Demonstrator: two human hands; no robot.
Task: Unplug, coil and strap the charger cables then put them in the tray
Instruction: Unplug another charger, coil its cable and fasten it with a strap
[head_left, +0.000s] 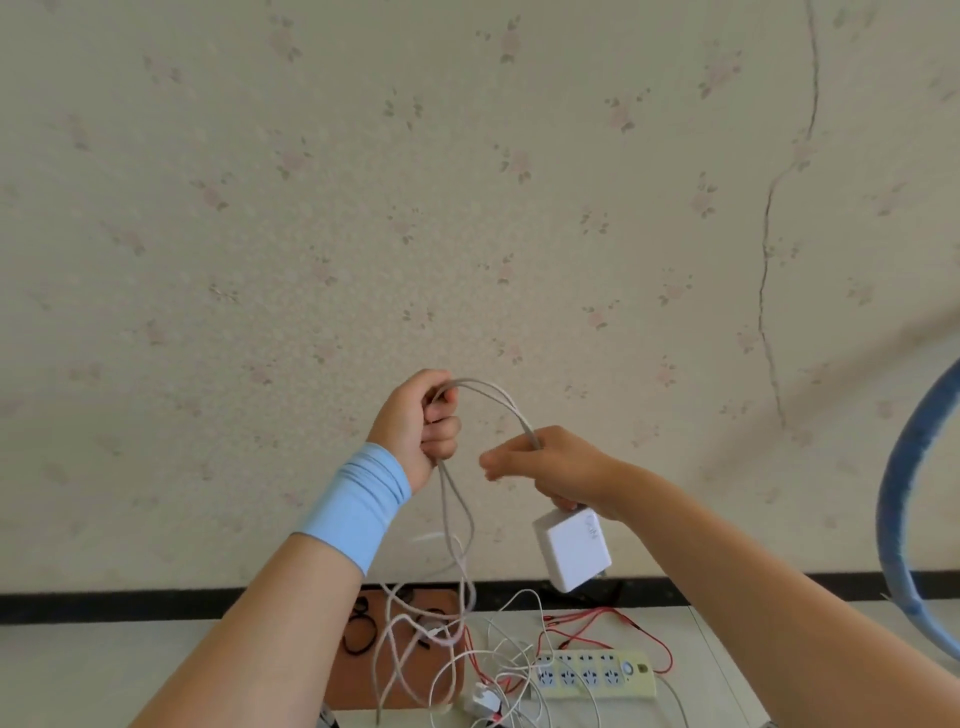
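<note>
My left hand (415, 423), with a light blue wristband, is raised in front of the wall and shut on a grey-white charger cable (498, 402). The cable arcs over to my right hand (556, 465), which pinches it. A white square charger brick (571, 548) hangs just under my right hand. Loose loops of the cable (457, 519) drop from my left fist down to the floor. A brown tray (389, 670) lies below, partly hidden by my left forearm.
A pale yellow power strip (597, 674) lies on the light floor among tangled white and red cables (597, 621). Black straps (361, 629) rest on the tray. A small white plug (480, 699) lies by the tray. A blue hoop (904, 499) curves at the right edge.
</note>
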